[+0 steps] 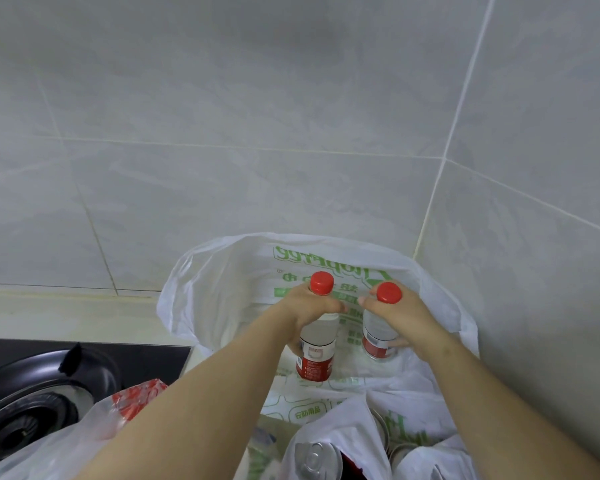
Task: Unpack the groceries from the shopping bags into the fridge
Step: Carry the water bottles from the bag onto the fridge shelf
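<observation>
I note my left hand (305, 311) wrapped tight around the neck of a clear plastic bottle (317, 351) with a ribbed red cap and red label, lower centre of frame. My right hand (400, 315) grips a matching second bottle (378, 336) just beside it. Both stand upright inside a thin, crinkled white shopping bag (222, 271) with green print. A glossy black hob (32, 382) sits lower left, against smooth grey wall tiles (257, 98).

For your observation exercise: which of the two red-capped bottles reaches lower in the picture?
The bottle in the left hand: that left bottle reaches lower than the right bottle.
</observation>
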`<state>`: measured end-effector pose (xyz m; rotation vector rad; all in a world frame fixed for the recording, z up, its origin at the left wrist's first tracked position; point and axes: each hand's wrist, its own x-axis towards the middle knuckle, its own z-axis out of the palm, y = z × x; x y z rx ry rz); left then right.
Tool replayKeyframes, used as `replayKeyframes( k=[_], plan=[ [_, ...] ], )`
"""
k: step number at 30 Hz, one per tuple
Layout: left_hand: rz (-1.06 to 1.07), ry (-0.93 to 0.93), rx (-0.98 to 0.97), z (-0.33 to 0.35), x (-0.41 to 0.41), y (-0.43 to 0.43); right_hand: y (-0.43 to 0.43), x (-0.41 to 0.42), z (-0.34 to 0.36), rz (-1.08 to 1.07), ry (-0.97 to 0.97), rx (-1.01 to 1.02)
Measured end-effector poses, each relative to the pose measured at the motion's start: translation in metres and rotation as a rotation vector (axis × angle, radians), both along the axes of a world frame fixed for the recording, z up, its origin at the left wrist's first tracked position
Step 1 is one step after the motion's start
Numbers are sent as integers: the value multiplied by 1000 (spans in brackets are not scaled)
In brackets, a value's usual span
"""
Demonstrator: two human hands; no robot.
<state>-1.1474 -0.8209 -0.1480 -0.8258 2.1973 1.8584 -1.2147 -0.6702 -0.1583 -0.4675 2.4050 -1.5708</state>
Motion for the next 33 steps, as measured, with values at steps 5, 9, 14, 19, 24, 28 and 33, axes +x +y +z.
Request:
replayKeyframes(
  k=[5,9,14,19,24,28,33],
  plan=[
    [-9,10,28,-6,-1,-5,-1,-3,-3,-30,-119,-116],
    [-24,26,31,-8,-1,-8,0,-4,-1,-60,-191,-139],
    [-18,59,71,-10,0,-8,-1,0,-9,-29,-174,-165],
    [11,105,96,-9,9,-7,-1,4,-11,-7,-169,-173],
    [107,153,120,-12,25,-10,-4,16,-19,-35,-177,-177],
    [236,228,181,-20,38,-12,-4,29,-20,-95,-132,-203],
    [354,292,165,-22,61,-11,-1,42,-10,-130,-129,-263]
  ],
)
